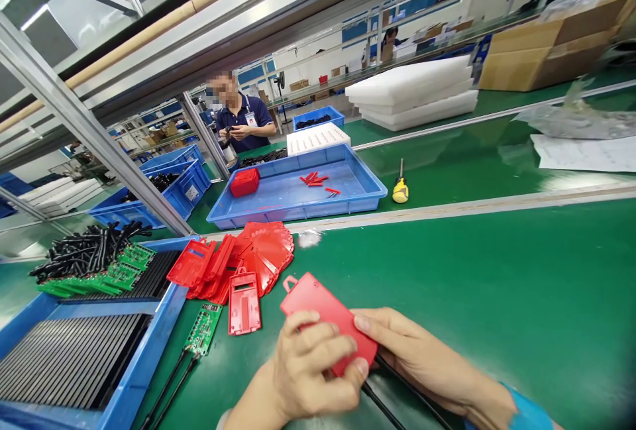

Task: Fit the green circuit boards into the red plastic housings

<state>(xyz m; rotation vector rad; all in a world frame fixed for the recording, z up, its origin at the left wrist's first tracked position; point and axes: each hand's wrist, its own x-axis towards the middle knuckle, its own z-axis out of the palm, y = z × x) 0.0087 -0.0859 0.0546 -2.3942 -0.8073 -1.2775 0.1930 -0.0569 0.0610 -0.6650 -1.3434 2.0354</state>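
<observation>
Both hands grip a red plastic case (318, 297) with a small hanging loop at its upper end, tilted above the green bench. My left hand (318, 367) wraps over its near side, fingers lying across the face. On its right edge, my right hand (405, 350) closes with thumb on top. Two black cables (382, 407) come out from the case's lower end. Left of the hands, an open red case half (244, 304) lies on the bench. Beside it rests a green circuit board (203, 329) with two black leads.
Red case parts (258, 251) are fanned out behind. A blue tray (163, 344) at left holds cabled boards and black slats. Another blue tray (298, 208) contains small red pieces. A yellow screwdriver (400, 190) lies right of it. A person (243, 118) works across the bench.
</observation>
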